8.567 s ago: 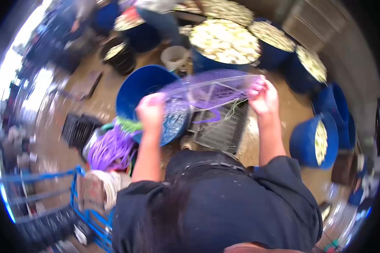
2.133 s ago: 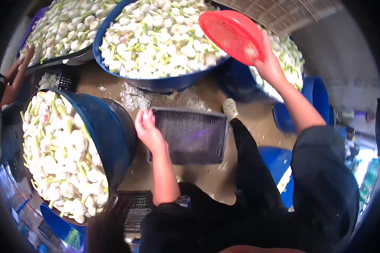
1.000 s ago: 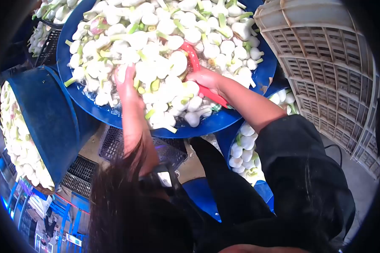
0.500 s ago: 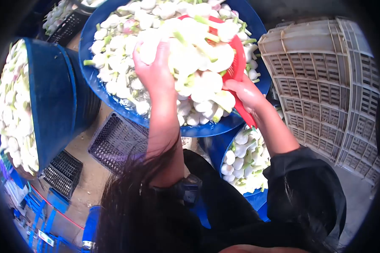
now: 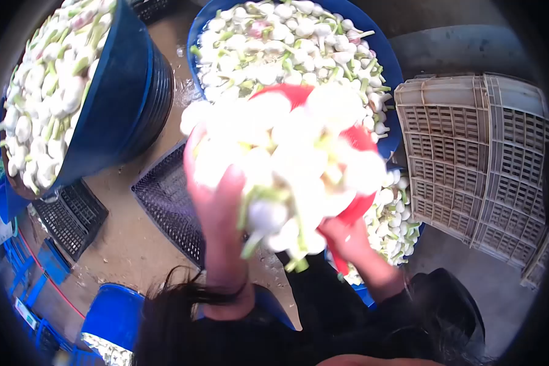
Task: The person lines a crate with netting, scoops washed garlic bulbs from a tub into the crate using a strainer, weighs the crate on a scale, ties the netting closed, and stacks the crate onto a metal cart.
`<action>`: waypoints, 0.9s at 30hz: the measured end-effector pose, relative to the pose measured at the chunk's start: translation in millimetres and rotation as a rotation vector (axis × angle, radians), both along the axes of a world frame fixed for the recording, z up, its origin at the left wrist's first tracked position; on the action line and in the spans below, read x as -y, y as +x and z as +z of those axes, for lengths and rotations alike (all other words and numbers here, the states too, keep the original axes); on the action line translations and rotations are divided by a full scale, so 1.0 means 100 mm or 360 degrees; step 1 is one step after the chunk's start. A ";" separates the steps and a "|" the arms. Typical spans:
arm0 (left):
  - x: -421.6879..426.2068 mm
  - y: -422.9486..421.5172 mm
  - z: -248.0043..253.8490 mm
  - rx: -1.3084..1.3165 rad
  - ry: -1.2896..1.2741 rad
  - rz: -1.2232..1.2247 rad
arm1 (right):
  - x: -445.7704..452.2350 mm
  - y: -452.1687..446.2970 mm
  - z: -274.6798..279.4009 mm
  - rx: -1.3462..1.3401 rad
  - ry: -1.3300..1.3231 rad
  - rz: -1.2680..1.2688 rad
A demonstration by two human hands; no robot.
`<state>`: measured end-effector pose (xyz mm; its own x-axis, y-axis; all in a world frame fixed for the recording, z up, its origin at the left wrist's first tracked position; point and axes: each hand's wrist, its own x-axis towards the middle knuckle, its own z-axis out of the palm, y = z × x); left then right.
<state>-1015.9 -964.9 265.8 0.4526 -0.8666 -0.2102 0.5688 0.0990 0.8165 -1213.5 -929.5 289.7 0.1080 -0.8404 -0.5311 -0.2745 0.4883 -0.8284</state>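
A red plastic strainer point(image 5: 361, 139) is heaped with white garlic bulbs point(image 5: 268, 143) that have green stems; glare washes out much of the heap. My right hand point(image 5: 348, 239) is closed round the strainer's handle at its lower right. Against the heap's left side, my left hand point(image 5: 216, 189) is curled round bulbs and steadies them, with some fingers hidden behind the garlic. The strainer hangs in front of the near edge of a large blue tub point(image 5: 391, 67), which holds many more garlic bulbs in water.
Another blue tub point(image 5: 119, 91) full of garlic stands at left. Black crates point(image 5: 171, 201) lie on the wet floor point(image 5: 119, 222) below. At right are stacked pale slatted crates point(image 5: 445, 158). More garlic point(image 5: 390, 229) fills a blue container by my right forearm. A blue barrel point(image 5: 113, 311) is at lower left.
Both hands have brought the loaded strainer from over the big tub toward my body. The view has shifted, with the tub now higher in it.
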 end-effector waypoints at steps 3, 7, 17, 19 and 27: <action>-0.56 0.32 -0.36 -0.0046 -0.0039 0.0039 | -0.51 0.37 -0.25 0.0052 0.0037 -0.0227; -1.32 1.03 -1.32 -0.0272 0.0659 -0.0202 | -0.84 0.52 -1.02 0.0023 0.0094 -0.0115; -2.75 1.30 -2.50 -0.0507 0.1516 0.0091 | -0.95 0.50 -1.14 0.0444 0.0779 -0.0270; -2.93 1.24 -2.49 -0.0572 0.1523 0.0088 | -0.94 0.47 -0.96 0.0355 0.0664 -0.0191; -3.37 1.01 -2.71 -0.0587 0.1674 0.0426 | -1.26 0.60 -1.02 -0.0454 -0.0077 0.0608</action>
